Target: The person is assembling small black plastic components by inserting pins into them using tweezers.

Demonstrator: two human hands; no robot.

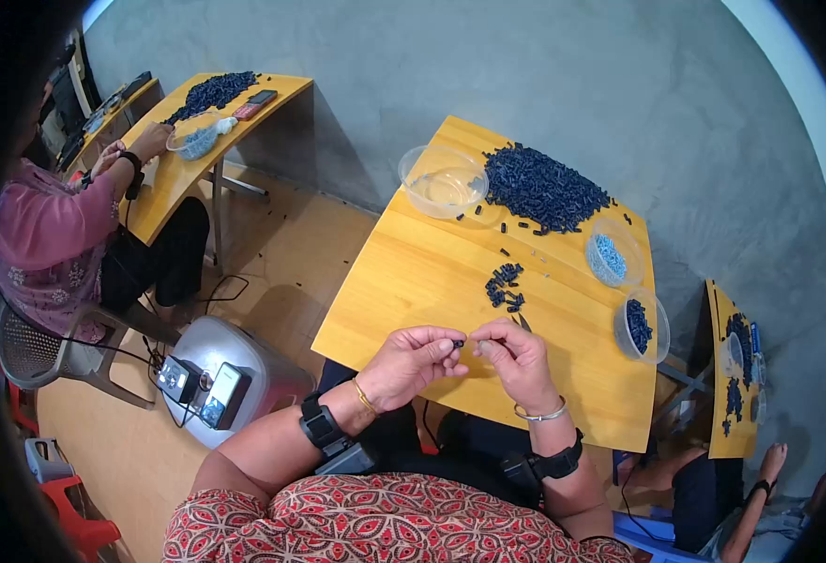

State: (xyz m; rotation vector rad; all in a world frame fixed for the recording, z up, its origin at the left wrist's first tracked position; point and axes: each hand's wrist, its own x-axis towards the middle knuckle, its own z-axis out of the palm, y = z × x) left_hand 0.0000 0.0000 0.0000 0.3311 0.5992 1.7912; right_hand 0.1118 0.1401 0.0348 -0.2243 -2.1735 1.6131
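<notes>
Above the near edge of the wooden table, both hands meet almost fingertip to fingertip. My left hand is closed, pinching a small dark cylindrical piece between thumb and forefinger. Close beside it, my right hand has thumb and forefinger pressed together; what they hold is too small to make out. A dark pointed tip shows just beyond the right knuckles; whether it is held or lies on the table, I cannot tell. Farther back lies a loose cluster of dark cylindrical pieces.
On the table stand a see-through bowl, a large heap of dark pieces, a bowl of light-blue bits and a bowl of dark pieces. Co-workers sit at tables left and right. A grey stool holds devices and cables.
</notes>
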